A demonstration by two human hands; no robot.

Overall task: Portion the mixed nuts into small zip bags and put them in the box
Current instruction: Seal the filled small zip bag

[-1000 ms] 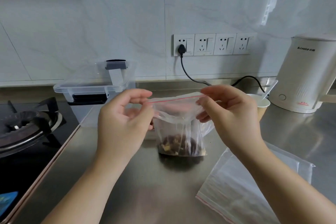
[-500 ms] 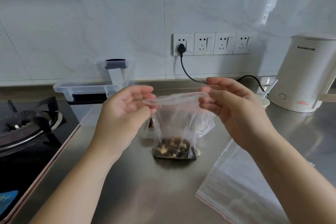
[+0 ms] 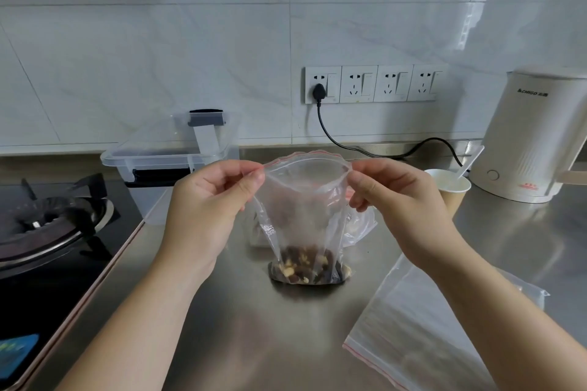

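1. Head view: the left hand [image 3: 211,209] is reaching in from the lower left, fingers curled, thumb and forefinger pinching the left edge of the mouth of a small zip bag [image 3: 303,200].
2. The right hand [image 3: 398,200] is coming in from the lower right and pinching the bag's right edge the same way, so the mouth between the two grips is gaping in an oval, its red-lined strip unsealed.
3. The bag is hanging down from both grips, its bottom resting on the steel counter [image 3: 241,327], where the mixed nuts [image 3: 306,267] are sitting in a small heap.
4. Beyond the left grip, a clear box [image 3: 168,159] is standing uncovered, well apart from the bag.
5. Below the right wrist, a flat pile of spare bags [image 3: 422,336] is lying on the counter.
6. Beyond the right grip, a paper cup [image 3: 451,187] is holding a white spoon [image 3: 470,162], and the white kettle [image 3: 536,133] beside it is showing the brand "CHIGO"; its smaller red print is too small to read.
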